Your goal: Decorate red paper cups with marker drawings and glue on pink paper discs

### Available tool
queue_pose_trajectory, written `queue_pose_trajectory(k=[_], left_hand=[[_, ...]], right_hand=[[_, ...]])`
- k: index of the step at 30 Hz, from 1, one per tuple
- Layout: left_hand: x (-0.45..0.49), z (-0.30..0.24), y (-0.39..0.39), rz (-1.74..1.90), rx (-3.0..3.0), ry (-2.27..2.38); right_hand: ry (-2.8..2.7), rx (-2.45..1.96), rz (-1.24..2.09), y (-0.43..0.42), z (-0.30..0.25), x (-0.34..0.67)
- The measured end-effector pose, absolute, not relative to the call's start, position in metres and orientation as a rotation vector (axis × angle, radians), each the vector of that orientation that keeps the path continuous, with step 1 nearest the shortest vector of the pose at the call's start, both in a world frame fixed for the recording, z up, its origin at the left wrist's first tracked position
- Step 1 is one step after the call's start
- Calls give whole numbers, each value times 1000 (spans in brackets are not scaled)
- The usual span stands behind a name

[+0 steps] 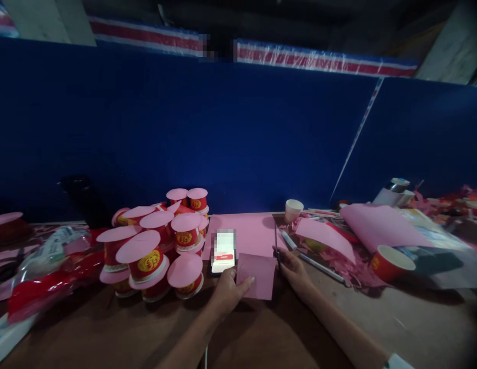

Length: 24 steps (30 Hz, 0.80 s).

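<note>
My left hand (pixel 231 292) pinches a squarish piece of pink paper (pixel 257 277) by its left side, thumb on top. At the paper's right edge my right hand (pixel 297 274) is closed around dark scissors (pixel 277 252), their thin blades pointing up and away from me. Behind the held piece lies a large pink sheet (pixel 242 225) on the table. A phone (pixel 223 251) with a lit screen stands just beyond my left hand, partly over that sheet.
Red paper cups with pink paper discs (pixel 146 251) are stacked on the left. A white cup (pixel 294 209), a glue-stick-like tube (pixel 289 240), pink scraps (pixel 334 261) and a red cup (pixel 391 264) lie to the right. A blue partition (pixel 238 128) rises behind the table.
</note>
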<state>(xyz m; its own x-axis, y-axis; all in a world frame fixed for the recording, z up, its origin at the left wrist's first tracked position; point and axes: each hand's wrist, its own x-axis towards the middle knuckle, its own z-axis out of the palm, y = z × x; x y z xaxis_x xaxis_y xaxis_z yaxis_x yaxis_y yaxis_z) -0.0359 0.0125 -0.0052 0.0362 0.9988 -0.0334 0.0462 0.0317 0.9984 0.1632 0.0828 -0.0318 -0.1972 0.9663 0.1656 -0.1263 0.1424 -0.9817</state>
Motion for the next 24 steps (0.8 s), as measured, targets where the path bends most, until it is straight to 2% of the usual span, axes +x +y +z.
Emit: queue_pose_trajectory(k=[3,9,15,24], left_hand=[[-37,-7,14,1120,1238,1250],[-36,-4,10,1094,1214,1234],[-17,5,-6,959,1350,1116],[-12,-17,-5,787,1304,1104]], right_hand=[[-1422,-906,1197,84,-39,165],[-1487,-772,1260,80,-43,163],[-1560,-928,1209,83,-44,165],[-1739,-923,1034,86,-49,166]])
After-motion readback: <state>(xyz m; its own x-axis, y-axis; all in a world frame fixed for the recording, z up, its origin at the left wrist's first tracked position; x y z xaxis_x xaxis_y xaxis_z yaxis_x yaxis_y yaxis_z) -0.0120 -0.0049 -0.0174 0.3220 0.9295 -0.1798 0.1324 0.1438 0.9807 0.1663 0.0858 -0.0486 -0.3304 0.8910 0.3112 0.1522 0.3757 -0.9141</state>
